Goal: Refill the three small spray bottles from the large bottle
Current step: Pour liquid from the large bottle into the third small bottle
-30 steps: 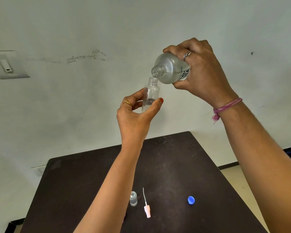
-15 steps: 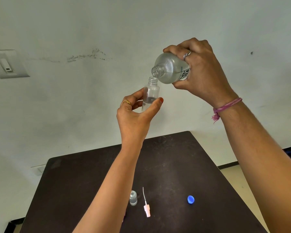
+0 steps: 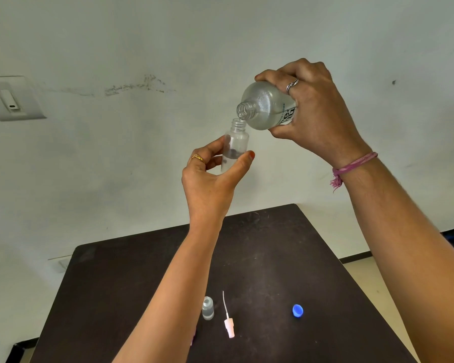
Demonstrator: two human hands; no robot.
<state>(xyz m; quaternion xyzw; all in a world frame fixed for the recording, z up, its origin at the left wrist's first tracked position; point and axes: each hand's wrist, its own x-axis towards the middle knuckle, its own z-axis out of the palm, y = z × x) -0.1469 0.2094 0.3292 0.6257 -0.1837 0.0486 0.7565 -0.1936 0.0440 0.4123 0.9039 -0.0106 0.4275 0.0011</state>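
My left hand [image 3: 207, 182] holds a small clear spray bottle [image 3: 235, 145] upright, thumb and fingers around its lower half, its neck uncapped. Clear liquid fills its lower part. My right hand [image 3: 315, 113] grips the large clear bottle [image 3: 265, 107], tilted with its open mouth just over the small bottle's neck. A thin stream runs between them. Both are raised high above the dark table [image 3: 260, 258]. On the table lie a pink-white spray head with dip tube [image 3: 228, 323] and a blue cap [image 3: 297, 310].
A small clear cap or bottle [image 3: 208, 308] stands on the table beside my left forearm, partly hidden by it. A pale wall with a switch plate [image 3: 13, 99] rises behind. Floor shows to the right of the table.
The liquid level in the small bottle has risen slightly. Both hands and both bottles have held their places.
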